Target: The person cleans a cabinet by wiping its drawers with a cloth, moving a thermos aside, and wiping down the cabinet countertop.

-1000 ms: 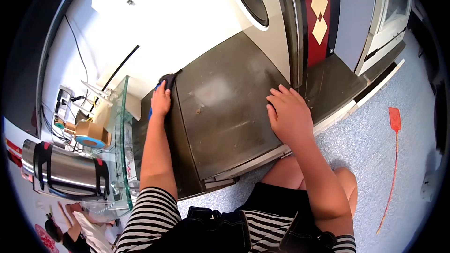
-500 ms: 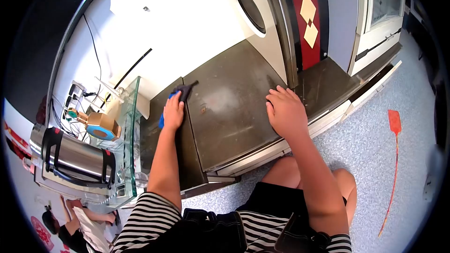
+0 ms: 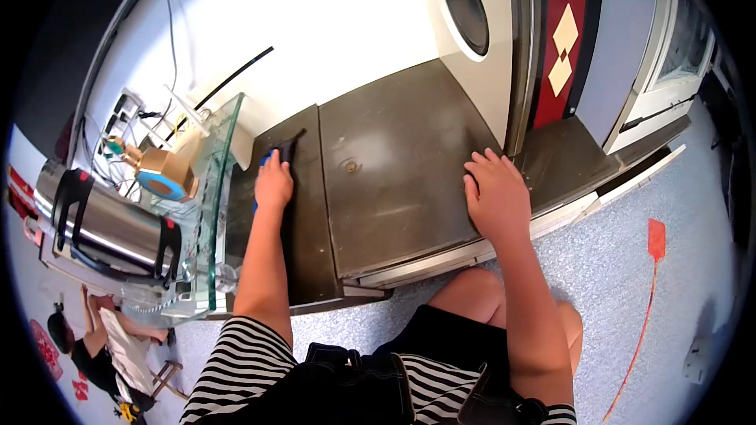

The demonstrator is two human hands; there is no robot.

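Observation:
My left hand (image 3: 273, 181) presses a blue and dark cloth (image 3: 286, 147) onto the left section of the dark brown cabinet top (image 3: 394, 149). Part of the cloth is hidden under the palm, and a dark corner sticks out beyond the fingertips. Near the right end of the same top, close to its front edge, my right hand (image 3: 499, 193) rests with its fingers stretched out, holding nothing. A seam in the top runs just right of the cloth.
On the left, a glass shelf (image 3: 214, 212) carries a gold bottle (image 3: 165, 173) and a steel thermos pot (image 3: 106, 216). A speaker-like panel (image 3: 465, 8) stands at the back right. A red fly swatter (image 3: 656, 240) lies on the floor. Another person (image 3: 98, 346) sits at lower left.
My left hand and the cloth have moved left, away from the seam onto the left section. The right hand stays near the front edge. The whole view has shifted somewhat.

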